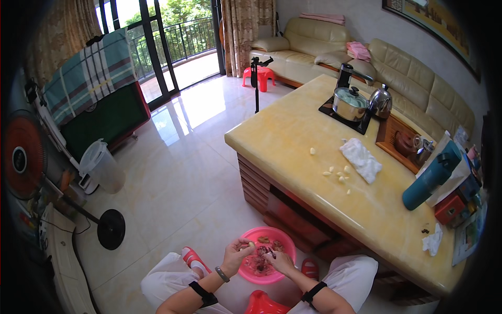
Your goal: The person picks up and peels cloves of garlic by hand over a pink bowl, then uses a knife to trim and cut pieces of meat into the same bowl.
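Note:
A pink plastic basin stands on the floor between my feet, with reddish and brown garlic skins lying inside it. Over its left side, my left hand pinches a small pale garlic clove between thumb and fingers. My right hand is above the basin's right half, its fingers drawn together around something small and dark with a pale edge; what it is cannot be made out. Several peeled garlic cloves lie on the yellow stone tabletop, near a crumpled white cloth.
A red plastic stool is between my knees. The table holds a lidded pot on a cooktop, a kettle, a wooden tea tray and a teal bottle. At left are a floor fan and a clear plastic bin.

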`<state>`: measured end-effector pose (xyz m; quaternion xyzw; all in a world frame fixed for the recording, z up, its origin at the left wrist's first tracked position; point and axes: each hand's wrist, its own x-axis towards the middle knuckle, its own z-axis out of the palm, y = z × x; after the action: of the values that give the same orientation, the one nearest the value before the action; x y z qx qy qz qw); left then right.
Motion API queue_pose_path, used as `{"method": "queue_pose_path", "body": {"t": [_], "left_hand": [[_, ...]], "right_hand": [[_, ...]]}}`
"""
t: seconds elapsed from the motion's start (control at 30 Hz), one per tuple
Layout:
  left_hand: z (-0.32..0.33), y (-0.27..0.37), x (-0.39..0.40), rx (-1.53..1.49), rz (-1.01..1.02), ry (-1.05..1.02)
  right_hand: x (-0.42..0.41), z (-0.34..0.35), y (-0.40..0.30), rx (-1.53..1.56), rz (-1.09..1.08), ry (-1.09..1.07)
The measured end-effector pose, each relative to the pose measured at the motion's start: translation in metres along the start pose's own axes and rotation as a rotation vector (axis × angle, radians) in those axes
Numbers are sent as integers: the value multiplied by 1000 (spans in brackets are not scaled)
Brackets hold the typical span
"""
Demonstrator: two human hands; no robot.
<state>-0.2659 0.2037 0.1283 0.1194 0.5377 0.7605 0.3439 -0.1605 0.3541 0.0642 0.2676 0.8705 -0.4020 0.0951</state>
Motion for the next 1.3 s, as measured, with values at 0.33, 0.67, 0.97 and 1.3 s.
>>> {"method": "queue_pose_path", "body": {"t": [0.33, 0.67, 0.97, 1.3], "left_hand": [[-2, 4, -2, 12, 21, -13], [1, -5, 0, 268, 203, 23], [5, -3, -1, 322, 216, 85], [24, 16, -10, 709, 348, 65]], "right_hand": [[-3, 17, 6, -172, -200, 243], [-11, -17, -30, -16, -176, 57], [-21, -29, -52, 402, -391, 311], [-31, -40, -67, 369, -568, 452]]}}
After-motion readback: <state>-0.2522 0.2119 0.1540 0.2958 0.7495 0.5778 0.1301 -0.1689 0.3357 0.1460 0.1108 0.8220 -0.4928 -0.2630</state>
